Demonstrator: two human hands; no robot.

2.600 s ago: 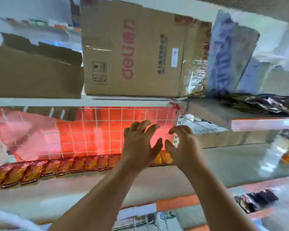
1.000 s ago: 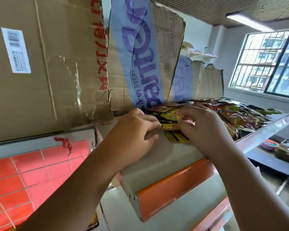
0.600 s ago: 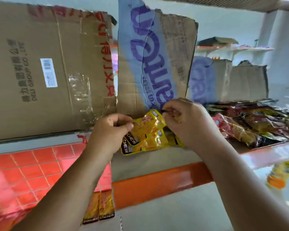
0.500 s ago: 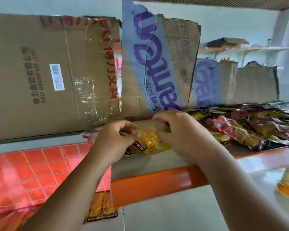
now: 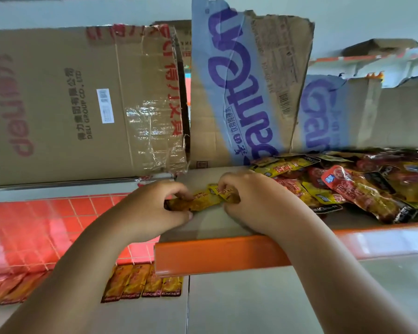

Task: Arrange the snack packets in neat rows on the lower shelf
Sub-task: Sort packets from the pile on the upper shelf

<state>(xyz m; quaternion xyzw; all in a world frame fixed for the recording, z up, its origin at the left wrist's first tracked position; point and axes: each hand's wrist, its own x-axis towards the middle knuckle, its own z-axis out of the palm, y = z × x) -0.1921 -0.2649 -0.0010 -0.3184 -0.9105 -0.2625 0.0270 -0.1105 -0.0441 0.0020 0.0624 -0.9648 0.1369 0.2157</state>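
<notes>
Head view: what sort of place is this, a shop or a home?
Probably a small shop or its stockroom: orange-edged shelves, cartons standing on them, a loose heap of snack packets, and a neat row on the shelf below.

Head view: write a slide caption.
Left hand and right hand grip yellow packets on the orange-edged shelf, beside a loose pile.

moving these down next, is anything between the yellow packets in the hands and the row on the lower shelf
Only the upper shelf's orange edge: the yellow packets, gripped by left hand and right hand, must clear it to reach the row below.
</notes>
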